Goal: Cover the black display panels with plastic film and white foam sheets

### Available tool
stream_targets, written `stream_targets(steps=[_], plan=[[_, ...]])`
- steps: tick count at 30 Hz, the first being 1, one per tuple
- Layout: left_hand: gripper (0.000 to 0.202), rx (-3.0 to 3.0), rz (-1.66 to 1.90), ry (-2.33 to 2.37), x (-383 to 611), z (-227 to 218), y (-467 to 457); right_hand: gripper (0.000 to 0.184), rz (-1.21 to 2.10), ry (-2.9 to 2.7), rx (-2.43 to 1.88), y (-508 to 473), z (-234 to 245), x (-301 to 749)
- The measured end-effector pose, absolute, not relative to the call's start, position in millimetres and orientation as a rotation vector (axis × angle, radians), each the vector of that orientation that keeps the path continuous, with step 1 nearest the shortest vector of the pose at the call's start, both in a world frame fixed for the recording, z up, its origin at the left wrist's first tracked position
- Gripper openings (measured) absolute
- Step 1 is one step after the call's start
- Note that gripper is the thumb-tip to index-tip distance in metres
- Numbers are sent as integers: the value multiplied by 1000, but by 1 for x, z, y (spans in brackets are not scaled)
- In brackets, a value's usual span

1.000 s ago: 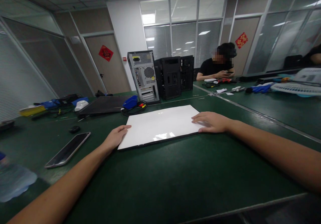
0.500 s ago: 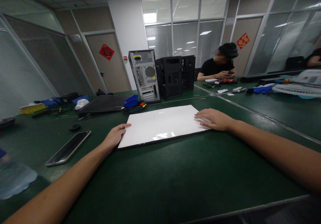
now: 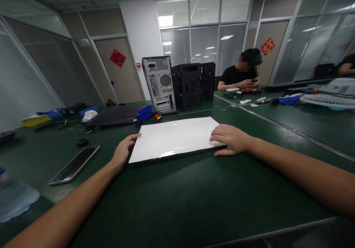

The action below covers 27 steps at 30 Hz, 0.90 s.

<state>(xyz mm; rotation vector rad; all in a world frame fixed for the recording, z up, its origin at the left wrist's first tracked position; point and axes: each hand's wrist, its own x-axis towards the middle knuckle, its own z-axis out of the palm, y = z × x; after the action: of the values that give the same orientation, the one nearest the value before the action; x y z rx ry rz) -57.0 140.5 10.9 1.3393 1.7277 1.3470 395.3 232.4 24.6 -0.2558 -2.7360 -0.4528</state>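
We can't read any text w/ certainty. We see two red diamond signs, one on the left door (image 3: 117,58) and one on the right door (image 3: 267,46), each w/ a dark character too blurred to make out. The tower's rear label (image 3: 151,65) is illegible.

Both hands (image 3: 177,146) on white panel (image 3: 173,137)

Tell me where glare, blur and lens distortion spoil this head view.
Head view: ceiling-light glare sits on the white panel near its front edge, between the left hand and right hand; the phone screen also reflects light; wide-angle distortion bends the window frames and stretches both forearms at the edges; the plastic bottle at bottom left is soft and blurred; the seated person's face is blurred.
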Motion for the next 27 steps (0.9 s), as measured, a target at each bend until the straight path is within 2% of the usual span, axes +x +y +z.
stream_targets(steps=[8, 13, 16, 19, 27], plan=[[57, 1425, 1398, 1849, -52, 18, 136, 27, -541, -2704, -225, 226, 21, 387], [56, 1423, 1408, 1762, -52, 19, 134, 18, -753, -2682, -161, 227, 18, 390], [65, 1447, 1377, 1612, -51, 19, 132, 17, -820, -2657, -161, 228, 18, 396], [70, 1608, 1355, 1553, -49, 19, 129, 18, -749, -2596, -219, 230, 18, 401], [54, 1720, 1258, 1629, -39, 22, 122, 21, -629, -2362, -455, 238, 19, 410]])
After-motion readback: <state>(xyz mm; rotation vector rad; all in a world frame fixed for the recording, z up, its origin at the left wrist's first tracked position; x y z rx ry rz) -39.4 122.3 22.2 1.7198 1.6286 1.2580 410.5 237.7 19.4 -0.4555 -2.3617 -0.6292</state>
